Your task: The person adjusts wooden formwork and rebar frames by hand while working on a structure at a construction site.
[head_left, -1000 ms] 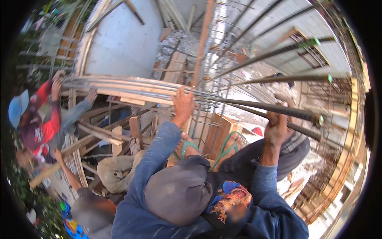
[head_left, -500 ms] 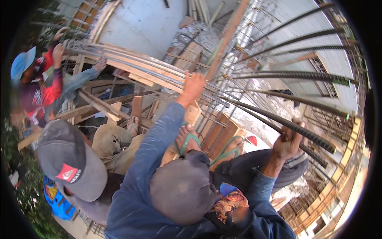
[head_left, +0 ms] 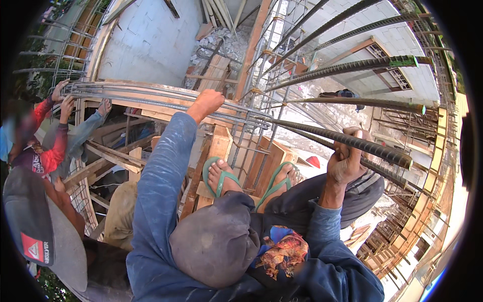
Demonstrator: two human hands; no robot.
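- Bar bundle point(head_left: 166, 104): L to ctr, lying along planks point(head_left: 156, 116).
- L fingers point(head_left: 216, 96) over bundle, R of its mid.
- R fingers point(head_left: 355, 157) round bars point(head_left: 380, 149), far R – nr free ends.
- Feet point(head_left: 221, 180) btwn arms, nearer than bundle.
- Co-worker point(head_left: 50, 146) far L, at bundle's end.
- Wall point(head_left: 151, 45) beyond.

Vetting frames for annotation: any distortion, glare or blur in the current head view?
Head view: fisheye bend, with the yellowish formwork strip curving along the dark right rim; head view: pale ground beyond the thick ribbed bar looks close to washed out; head view: left hand and right hand look reasonably sharp.
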